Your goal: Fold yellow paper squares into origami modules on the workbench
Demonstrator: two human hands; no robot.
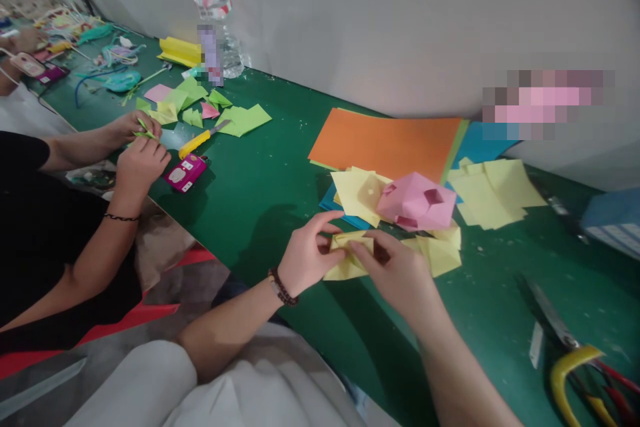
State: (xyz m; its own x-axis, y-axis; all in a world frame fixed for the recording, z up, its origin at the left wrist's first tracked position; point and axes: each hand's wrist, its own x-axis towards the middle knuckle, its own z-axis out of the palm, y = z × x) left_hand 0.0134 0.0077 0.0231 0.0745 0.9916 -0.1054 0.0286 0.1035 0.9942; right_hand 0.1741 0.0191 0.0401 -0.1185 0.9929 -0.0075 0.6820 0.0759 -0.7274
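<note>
A small piece of folded yellow paper is held between my two hands above the green table. My left hand pinches its left side with thumb and fingers. My right hand grips the right side, its thumb pressed on the front. Just behind my hands sits a pink folded-paper ball with dark openings. Loose yellow sheets lie to its left, and folded yellow pieces lie beside my right hand.
Orange paper and yellow squares lie toward the wall. Scissors rest at the right. A co-worker's hands fold green paper at the left, near a yellow cutter and a purple box. A plastic bottle stands behind.
</note>
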